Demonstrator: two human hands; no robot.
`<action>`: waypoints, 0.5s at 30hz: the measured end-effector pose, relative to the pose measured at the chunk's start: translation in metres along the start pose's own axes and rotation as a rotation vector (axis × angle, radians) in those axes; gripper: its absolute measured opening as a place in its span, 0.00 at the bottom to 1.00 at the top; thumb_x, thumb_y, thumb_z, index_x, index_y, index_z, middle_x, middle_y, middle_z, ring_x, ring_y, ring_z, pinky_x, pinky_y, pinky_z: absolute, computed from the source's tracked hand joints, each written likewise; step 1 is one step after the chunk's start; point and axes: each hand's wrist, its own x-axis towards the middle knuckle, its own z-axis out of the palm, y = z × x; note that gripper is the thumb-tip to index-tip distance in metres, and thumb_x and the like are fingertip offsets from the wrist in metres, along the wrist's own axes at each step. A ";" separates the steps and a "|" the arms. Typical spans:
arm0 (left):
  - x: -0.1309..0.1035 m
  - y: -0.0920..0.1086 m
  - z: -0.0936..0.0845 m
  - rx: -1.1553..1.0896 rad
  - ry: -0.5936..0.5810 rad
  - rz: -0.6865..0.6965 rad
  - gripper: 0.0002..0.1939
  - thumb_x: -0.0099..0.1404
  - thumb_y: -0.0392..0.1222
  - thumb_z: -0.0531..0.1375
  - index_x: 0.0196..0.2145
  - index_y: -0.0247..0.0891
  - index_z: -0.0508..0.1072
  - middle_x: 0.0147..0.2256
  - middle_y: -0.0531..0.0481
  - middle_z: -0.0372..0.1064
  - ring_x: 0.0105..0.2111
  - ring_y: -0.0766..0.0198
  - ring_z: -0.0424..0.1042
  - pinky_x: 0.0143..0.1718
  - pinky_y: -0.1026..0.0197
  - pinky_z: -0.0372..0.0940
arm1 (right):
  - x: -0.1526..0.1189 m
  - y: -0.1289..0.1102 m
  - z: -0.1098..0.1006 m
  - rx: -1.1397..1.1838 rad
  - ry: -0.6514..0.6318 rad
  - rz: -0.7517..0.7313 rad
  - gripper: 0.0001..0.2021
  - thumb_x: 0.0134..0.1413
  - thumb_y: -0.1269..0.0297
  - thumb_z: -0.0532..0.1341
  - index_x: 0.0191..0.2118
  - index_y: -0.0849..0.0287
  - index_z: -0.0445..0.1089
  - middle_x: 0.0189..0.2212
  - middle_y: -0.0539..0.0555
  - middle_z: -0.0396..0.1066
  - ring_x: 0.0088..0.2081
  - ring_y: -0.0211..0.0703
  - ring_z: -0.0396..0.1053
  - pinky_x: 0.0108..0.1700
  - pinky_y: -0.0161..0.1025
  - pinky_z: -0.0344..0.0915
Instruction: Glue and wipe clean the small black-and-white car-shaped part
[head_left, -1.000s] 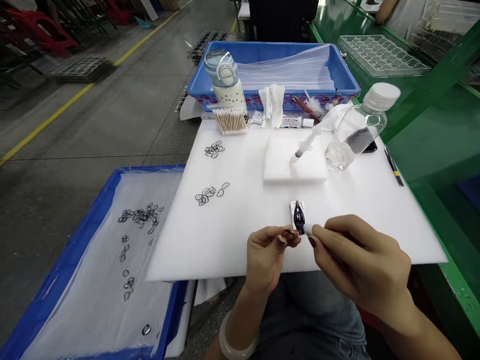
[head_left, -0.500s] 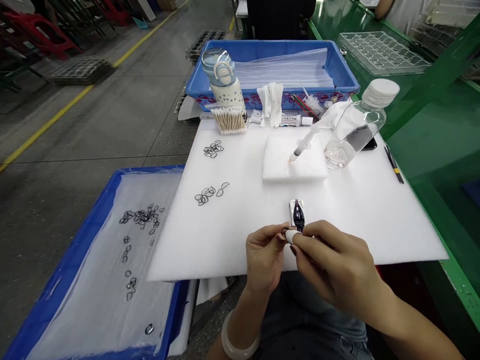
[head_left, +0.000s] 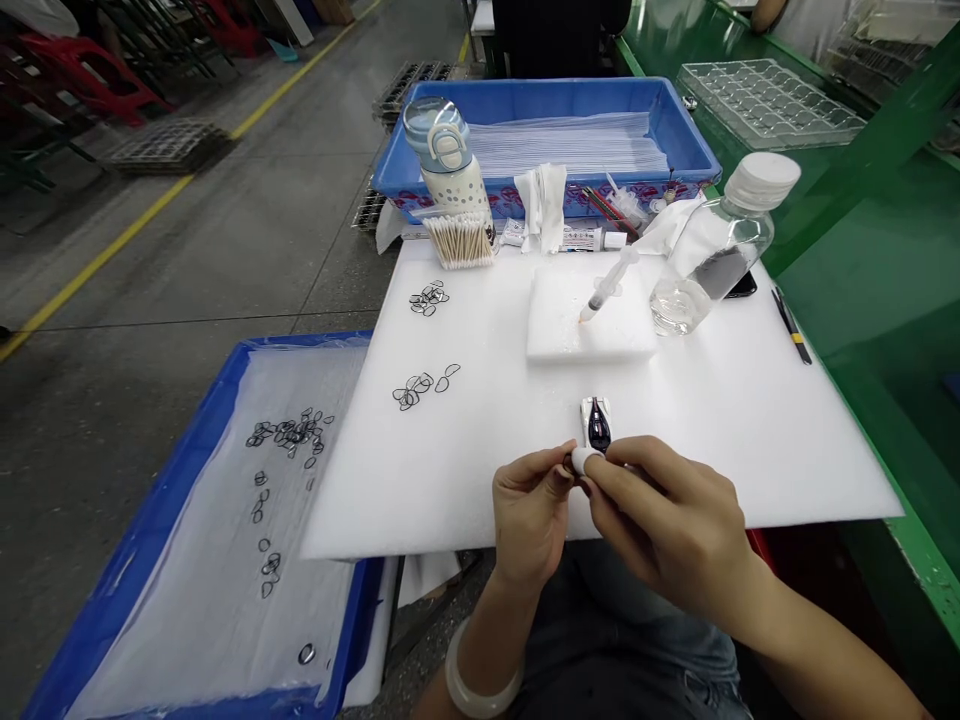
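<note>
The left hand and right hand pinch a small white piece between them, just below the dark part on the bench

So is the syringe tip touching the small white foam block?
Touching. In the head view the syringe lies slanted on the foam block, its orange tip resting on the block's top with no visible gap.

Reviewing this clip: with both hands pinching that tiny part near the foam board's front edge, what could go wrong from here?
The small part, pinched between left hand and right hand, sits near the foam board edge; a slip could drop it onto the lap. The white-tipped tool hides most of it, so misalignment might go unseen. An elbow sweep could tip the clear bottle.
</note>
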 end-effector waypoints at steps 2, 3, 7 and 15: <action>0.000 -0.001 -0.001 0.006 0.007 0.000 0.14 0.41 0.46 0.78 0.26 0.42 0.82 0.25 0.51 0.79 0.26 0.68 0.78 0.32 0.71 0.75 | 0.000 0.001 -0.004 0.033 -0.030 -0.011 0.08 0.65 0.72 0.56 0.41 0.65 0.72 0.32 0.55 0.71 0.28 0.34 0.68 0.26 0.32 0.65; 0.000 -0.001 -0.002 0.007 0.004 0.000 0.14 0.41 0.46 0.78 0.26 0.42 0.82 0.25 0.51 0.79 0.27 0.67 0.79 0.33 0.70 0.75 | -0.001 0.002 -0.006 0.083 -0.058 -0.006 0.08 0.65 0.72 0.56 0.41 0.65 0.72 0.32 0.55 0.71 0.28 0.33 0.68 0.27 0.32 0.65; 0.001 -0.002 -0.003 -0.001 -0.033 0.011 0.13 0.45 0.47 0.77 0.27 0.43 0.83 0.25 0.50 0.79 0.27 0.64 0.79 0.31 0.69 0.76 | -0.002 0.010 -0.017 0.226 -0.089 0.083 0.07 0.63 0.74 0.58 0.42 0.62 0.73 0.34 0.53 0.70 0.30 0.31 0.68 0.30 0.29 0.66; 0.001 -0.003 -0.005 0.002 -0.082 0.041 0.10 0.49 0.47 0.75 0.29 0.43 0.83 0.31 0.49 0.81 0.31 0.64 0.80 0.36 0.68 0.76 | -0.001 0.017 -0.019 0.137 0.032 0.142 0.06 0.59 0.75 0.62 0.41 0.60 0.73 0.33 0.52 0.71 0.26 0.30 0.66 0.25 0.29 0.64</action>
